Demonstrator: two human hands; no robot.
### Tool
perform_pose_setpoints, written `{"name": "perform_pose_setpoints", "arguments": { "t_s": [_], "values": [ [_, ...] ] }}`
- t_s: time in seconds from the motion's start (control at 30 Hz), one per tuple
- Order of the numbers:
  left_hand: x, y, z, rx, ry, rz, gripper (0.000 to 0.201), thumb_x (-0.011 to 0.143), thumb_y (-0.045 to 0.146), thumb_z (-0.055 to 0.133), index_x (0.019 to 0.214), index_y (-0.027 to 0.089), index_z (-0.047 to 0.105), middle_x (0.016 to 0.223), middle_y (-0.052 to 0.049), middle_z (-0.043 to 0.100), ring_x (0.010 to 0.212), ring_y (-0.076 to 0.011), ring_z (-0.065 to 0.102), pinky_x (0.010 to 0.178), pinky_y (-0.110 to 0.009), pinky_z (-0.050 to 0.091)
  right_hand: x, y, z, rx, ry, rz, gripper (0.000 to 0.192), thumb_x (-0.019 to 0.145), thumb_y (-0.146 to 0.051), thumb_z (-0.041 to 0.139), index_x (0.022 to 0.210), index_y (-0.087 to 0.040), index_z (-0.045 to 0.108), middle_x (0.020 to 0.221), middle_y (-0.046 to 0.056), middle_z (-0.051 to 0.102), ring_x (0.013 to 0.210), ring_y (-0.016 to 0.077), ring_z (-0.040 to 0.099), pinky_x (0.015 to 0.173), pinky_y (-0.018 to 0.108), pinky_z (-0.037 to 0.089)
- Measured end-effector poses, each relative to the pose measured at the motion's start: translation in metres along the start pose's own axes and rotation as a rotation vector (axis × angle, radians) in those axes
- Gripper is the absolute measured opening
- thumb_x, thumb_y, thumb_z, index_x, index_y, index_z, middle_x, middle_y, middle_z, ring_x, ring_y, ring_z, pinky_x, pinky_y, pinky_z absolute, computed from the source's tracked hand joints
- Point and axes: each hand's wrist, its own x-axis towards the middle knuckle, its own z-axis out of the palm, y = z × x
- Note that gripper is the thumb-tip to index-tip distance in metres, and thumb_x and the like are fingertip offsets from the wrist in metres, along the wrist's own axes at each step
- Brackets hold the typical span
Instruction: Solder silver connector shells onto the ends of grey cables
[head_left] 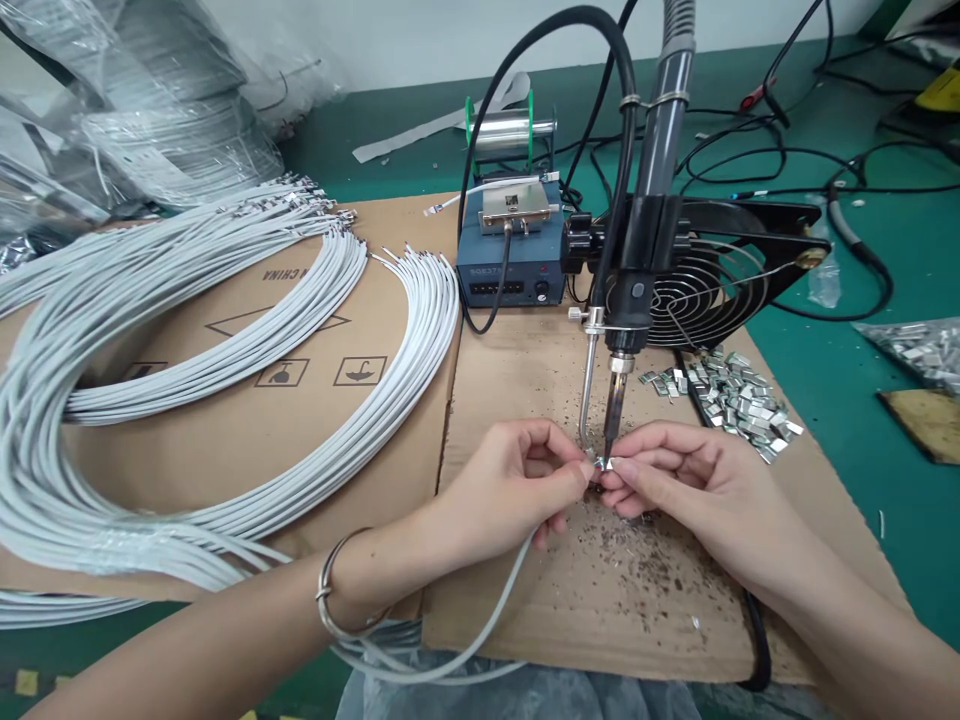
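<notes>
My left hand point(517, 480) pinches the end of a white cable point(504, 605), whose length trails down from under the palm toward the front edge. Facing it, my right hand point(682, 470) holds a small silvery metal connector point(609, 464) between thumb and fingertips. The cable end and the connector meet right under the tip of a soldering iron point(615, 400), which is clamped upright above. A thin solder feed tube point(589, 390) comes down beside the tip. My fingers partly hide the joint.
Bundled white cables point(405, 400) cover the cardboard point(510, 400) at left. Behind stand a blue solder feeder box point(510, 265), a solder spool point(499, 135) and a black fan point(690, 290). Loose metal connectors point(742, 400) lie to the right. Dark specks dot the cardboard under my hands.
</notes>
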Motion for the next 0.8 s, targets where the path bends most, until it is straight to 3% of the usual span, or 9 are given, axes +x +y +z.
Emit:
{"name": "perform_pose_setpoints", "arguments": {
  "t_s": [0.8],
  "values": [
    [-0.0022, 0.0036, 0.0018, -0.010, 0.016, 0.000, 0.014, 0.073, 0.020, 0.062, 0.067, 0.014, 0.051, 0.044, 0.007, 0.049, 0.035, -0.0050, 0.045, 0.031, -0.012, 0.038, -0.0013, 0.0019, -0.0053, -0.051, -0.052, -0.048, 0.002, 0.074, -0.021, 0.071, 0.074, -0.019, 0.070, 0.067, 0.002, 0.072, 0.053, 0.0088, 0.064, 0.049, 0.012, 0.053]
  ]
}}
